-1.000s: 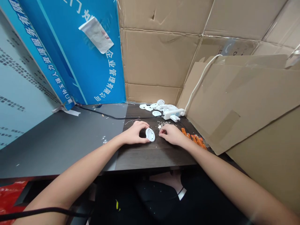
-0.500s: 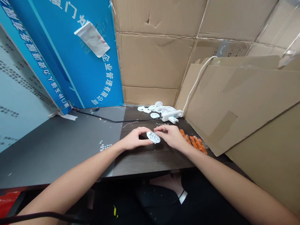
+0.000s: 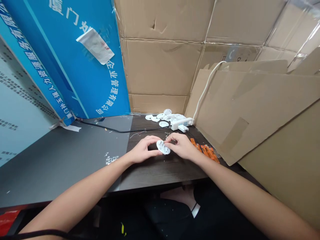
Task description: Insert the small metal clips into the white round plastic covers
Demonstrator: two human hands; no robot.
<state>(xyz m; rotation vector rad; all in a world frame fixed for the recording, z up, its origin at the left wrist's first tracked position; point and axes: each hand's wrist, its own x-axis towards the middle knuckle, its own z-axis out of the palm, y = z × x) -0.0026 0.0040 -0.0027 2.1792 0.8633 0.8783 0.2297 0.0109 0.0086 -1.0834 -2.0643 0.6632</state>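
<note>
A white round plastic piece [image 3: 163,148] with slots and small holes is tilted up above the table's front half. My left hand [image 3: 145,148] grips it by its left edge, thumb below and fingers above. My right hand [image 3: 180,144] is at the upper right of its face, thumb and fingertips pinched together against it. Whatever those fingertips may hold is too small to make out. Just behind my right hand lies a scatter of tiny metal parts [image 3: 167,135].
More white round pieces [image 3: 168,116] are heaped at the back beside a white power strip [image 3: 180,123] with a plug. Orange strips [image 3: 205,150] lie to the right, by a leaning cardboard sheet [image 3: 225,113]. Small shiny parts [image 3: 111,159] sit left. A black cable [image 3: 115,130] crosses behind.
My right hand's fingertips have moved from beside the round piece onto its face. The piece has turned slightly in my left hand. The whole view has shifted a little.
</note>
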